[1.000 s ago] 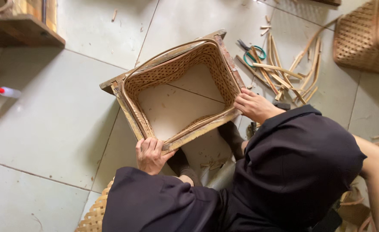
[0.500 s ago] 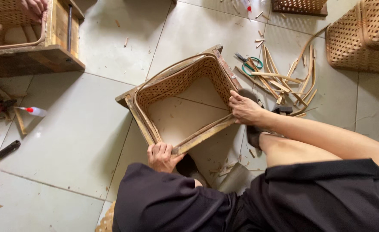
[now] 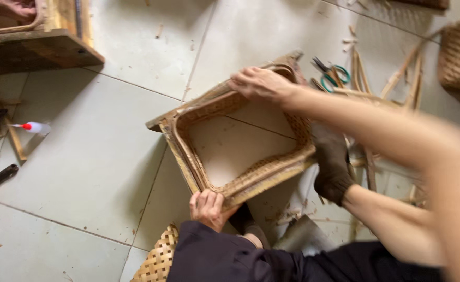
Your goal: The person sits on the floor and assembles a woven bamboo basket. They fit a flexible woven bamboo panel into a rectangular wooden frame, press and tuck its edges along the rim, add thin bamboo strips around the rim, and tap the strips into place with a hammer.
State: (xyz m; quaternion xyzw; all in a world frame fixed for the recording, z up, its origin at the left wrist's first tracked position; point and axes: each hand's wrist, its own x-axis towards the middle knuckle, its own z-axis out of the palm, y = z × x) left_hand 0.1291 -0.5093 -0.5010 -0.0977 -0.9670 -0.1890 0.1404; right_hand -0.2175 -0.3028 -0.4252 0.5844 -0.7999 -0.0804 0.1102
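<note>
Woven basket frame [image 3: 240, 143], square-ish and bottomless, sits tilted on the pale tiled floor [image 3: 99, 167] right in front of the person, and you can see the tile straight through the middle of it. The left hand [image 3: 207, 208] has its grip curled closed around the near rim, fingers wrapped over the edge. The right hand [image 3: 260, 83] is stretched across to the far rim near the top corner, fingers bent over the edge and pressing on it; whether it's a full clamp or just resting there I honestly can't tell, the shot's a bit blurry. A foot in a dark sock [image 3: 331, 167] sits just beside the frame's right side, touching or nearly so.

Around it: green-handled scissors [image 3: 333, 74] just past the far corner, a messy pile of split cane strips [image 3: 381, 89] next to those, and another woven basket [image 3: 459, 55] off at the upper right edge. A wooden crate [image 3: 42, 44] is at the upper left, a small white bottle with a red tip [image 3: 34, 127] lies on the floor at left, and a flat woven mat [image 3: 157, 258] pokes out beside the dark sleeve [image 3: 224, 258].
</note>
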